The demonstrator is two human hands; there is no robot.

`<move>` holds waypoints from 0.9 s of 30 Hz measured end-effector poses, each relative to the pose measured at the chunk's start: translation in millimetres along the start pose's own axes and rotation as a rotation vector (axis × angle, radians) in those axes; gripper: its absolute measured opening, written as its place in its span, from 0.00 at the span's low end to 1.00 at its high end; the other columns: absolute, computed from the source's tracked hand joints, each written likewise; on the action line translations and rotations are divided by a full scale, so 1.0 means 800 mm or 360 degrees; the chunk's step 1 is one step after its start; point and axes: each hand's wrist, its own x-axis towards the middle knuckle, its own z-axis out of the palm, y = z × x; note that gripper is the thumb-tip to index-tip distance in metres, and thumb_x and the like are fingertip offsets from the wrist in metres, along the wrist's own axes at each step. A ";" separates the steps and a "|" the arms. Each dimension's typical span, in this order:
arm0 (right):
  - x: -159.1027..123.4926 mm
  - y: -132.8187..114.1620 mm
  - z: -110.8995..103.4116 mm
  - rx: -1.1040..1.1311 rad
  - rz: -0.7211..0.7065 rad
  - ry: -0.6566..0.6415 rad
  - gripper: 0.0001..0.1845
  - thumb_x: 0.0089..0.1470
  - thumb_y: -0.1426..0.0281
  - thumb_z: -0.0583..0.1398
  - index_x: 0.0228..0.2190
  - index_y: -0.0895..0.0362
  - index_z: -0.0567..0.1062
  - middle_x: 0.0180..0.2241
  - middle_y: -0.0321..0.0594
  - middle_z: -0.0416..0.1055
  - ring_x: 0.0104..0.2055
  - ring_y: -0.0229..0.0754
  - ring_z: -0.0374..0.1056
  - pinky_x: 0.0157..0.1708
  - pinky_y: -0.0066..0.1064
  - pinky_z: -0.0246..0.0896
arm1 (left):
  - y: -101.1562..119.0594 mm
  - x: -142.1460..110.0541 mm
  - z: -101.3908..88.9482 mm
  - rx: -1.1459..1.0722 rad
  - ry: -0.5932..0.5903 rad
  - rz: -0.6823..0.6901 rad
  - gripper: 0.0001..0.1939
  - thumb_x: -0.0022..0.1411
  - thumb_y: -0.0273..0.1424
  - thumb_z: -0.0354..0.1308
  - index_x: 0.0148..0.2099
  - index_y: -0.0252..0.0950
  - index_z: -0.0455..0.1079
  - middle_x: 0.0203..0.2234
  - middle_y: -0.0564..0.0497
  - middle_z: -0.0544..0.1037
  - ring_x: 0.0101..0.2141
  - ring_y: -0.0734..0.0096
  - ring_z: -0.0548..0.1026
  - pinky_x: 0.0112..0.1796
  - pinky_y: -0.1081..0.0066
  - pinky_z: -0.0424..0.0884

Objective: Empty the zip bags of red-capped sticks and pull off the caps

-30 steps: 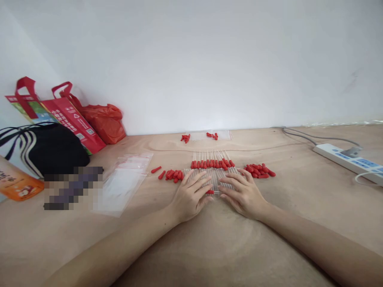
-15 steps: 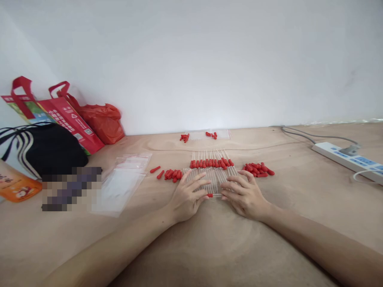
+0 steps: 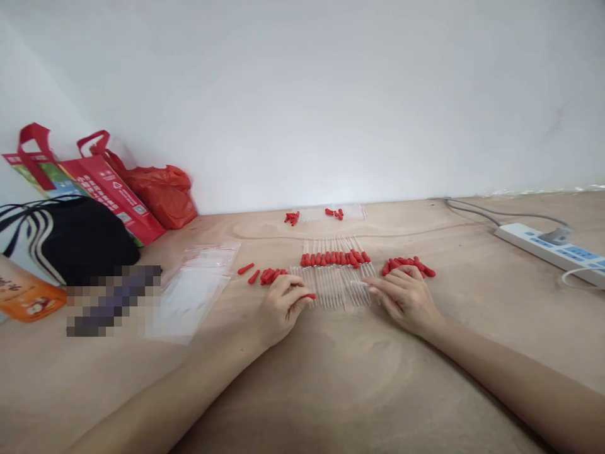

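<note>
My left hand (image 3: 285, 310) is closed, pinching a red rubber bulb (image 3: 310, 296) whose end shows past the fingertips. Thumb and fingers of my right hand (image 3: 407, 301) pinch a clear glass dropper tube (image 3: 359, 284) pointing left. A gap separates bulb and tube. Between and beyond my hands lies a row of bare glass tubes (image 3: 331, 289) side by side. Behind that, droppers with red bulbs (image 3: 326, 258) form another row, tips facing the wall. Loose red bulbs (image 3: 270, 275) are piled by my left hand, and another bulb pile (image 3: 410, 265) sits by my right.
Clear zip bags (image 3: 191, 296) lie at left, near a black bag (image 3: 89, 236) and red shopping bags (image 3: 113, 189). Another plastic bag (image 3: 312, 215) with red bulbs lies by the wall. A white power strip (image 3: 551, 246) with cables stands at right.
My hands have moved apart, left hand leftward and right hand rightward. The red bulb and the glass tube, close together between my fingers before, are now well separated.
</note>
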 end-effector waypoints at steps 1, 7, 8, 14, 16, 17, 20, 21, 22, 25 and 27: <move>0.000 0.005 0.001 -0.0035 0.0074 0.0001 0.12 0.55 0.69 0.52 0.37 0.55 0.74 0.23 0.35 0.72 0.26 0.35 0.63 0.37 0.33 0.50 | -0.004 0.002 -0.003 -0.0015 0.0061 -0.0059 0.09 0.61 0.30 0.50 0.36 0.36 0.71 0.30 0.49 0.69 0.32 0.72 0.69 0.34 0.71 0.68; 0.001 0.022 0.008 -0.0412 0.0397 -0.0022 0.16 0.54 0.71 0.48 0.40 0.59 0.72 0.26 0.40 0.74 0.29 0.39 0.66 0.34 0.32 0.47 | -0.051 0.011 -0.039 0.0181 0.0228 -0.0584 0.13 0.59 0.29 0.47 0.42 0.34 0.70 0.31 0.48 0.67 0.33 0.70 0.68 0.34 0.70 0.68; 0.001 0.023 0.009 -0.0457 0.0422 -0.0019 0.15 0.54 0.71 0.49 0.38 0.59 0.73 0.26 0.40 0.74 0.29 0.39 0.66 0.34 0.32 0.47 | -0.062 0.010 -0.044 0.0163 0.0198 -0.0697 0.13 0.58 0.30 0.48 0.42 0.34 0.69 0.31 0.48 0.68 0.32 0.71 0.68 0.33 0.71 0.69; -0.002 0.026 0.010 -0.0654 0.0306 0.0026 0.13 0.52 0.71 0.51 0.30 0.56 0.75 0.22 0.37 0.73 0.29 0.39 0.65 0.35 0.33 0.45 | -0.089 0.000 -0.054 -0.0053 0.0059 -0.1170 0.12 0.49 0.35 0.55 0.36 0.34 0.63 0.24 0.54 0.68 0.23 0.76 0.67 0.25 0.75 0.66; -0.003 0.025 0.010 -0.0706 0.0272 0.0023 0.12 0.51 0.72 0.51 0.30 0.55 0.75 0.22 0.36 0.73 0.30 0.39 0.64 0.35 0.34 0.44 | -0.087 0.000 -0.053 0.0008 -0.0017 -0.1187 0.12 0.49 0.37 0.56 0.33 0.35 0.63 0.23 0.54 0.69 0.23 0.75 0.67 0.26 0.74 0.65; -0.002 0.024 0.010 -0.0724 0.0259 0.0010 0.12 0.51 0.72 0.51 0.29 0.54 0.75 0.22 0.36 0.73 0.30 0.40 0.64 0.35 0.34 0.44 | -0.086 0.001 -0.052 0.0045 -0.0059 -0.1202 0.11 0.49 0.38 0.55 0.32 0.35 0.64 0.23 0.54 0.69 0.23 0.74 0.67 0.26 0.74 0.65; -0.001 0.020 0.009 -0.0726 0.0229 -0.0058 0.12 0.50 0.72 0.52 0.29 0.54 0.76 0.23 0.36 0.73 0.31 0.40 0.63 0.35 0.35 0.44 | -0.085 0.002 -0.053 0.0103 -0.0167 -0.1291 0.12 0.49 0.40 0.55 0.30 0.35 0.66 0.22 0.53 0.71 0.23 0.73 0.68 0.27 0.73 0.65; -0.001 0.019 0.009 -0.0713 0.0225 -0.0079 0.12 0.50 0.71 0.52 0.29 0.54 0.76 0.23 0.36 0.73 0.31 0.40 0.63 0.36 0.35 0.44 | -0.086 0.002 -0.054 0.0103 -0.0193 -0.1318 0.13 0.49 0.41 0.54 0.29 0.35 0.66 0.22 0.52 0.72 0.23 0.72 0.69 0.27 0.73 0.65; 0.000 0.017 0.008 -0.0697 0.0222 -0.0096 0.12 0.50 0.71 0.52 0.29 0.54 0.76 0.24 0.37 0.73 0.31 0.40 0.63 0.36 0.35 0.44 | -0.087 0.002 -0.055 0.0101 -0.0208 -0.1338 0.14 0.50 0.42 0.53 0.29 0.35 0.67 0.22 0.52 0.73 0.23 0.71 0.69 0.27 0.73 0.65; 0.001 0.014 0.007 -0.0659 0.0224 -0.0127 0.12 0.51 0.69 0.52 0.28 0.54 0.76 0.24 0.37 0.73 0.31 0.41 0.62 0.36 0.36 0.44 | -0.090 0.001 -0.058 0.0147 -0.0198 -0.1335 0.16 0.52 0.43 0.51 0.30 0.36 0.69 0.22 0.52 0.74 0.24 0.70 0.70 0.28 0.72 0.64; 0.001 0.013 0.007 -0.0641 0.0232 -0.0140 0.12 0.51 0.69 0.52 0.27 0.54 0.76 0.24 0.37 0.73 0.31 0.40 0.62 0.36 0.36 0.44 | -0.092 0.001 -0.060 0.0237 -0.0163 -0.1300 0.16 0.53 0.43 0.50 0.30 0.36 0.70 0.22 0.52 0.74 0.25 0.69 0.70 0.28 0.72 0.64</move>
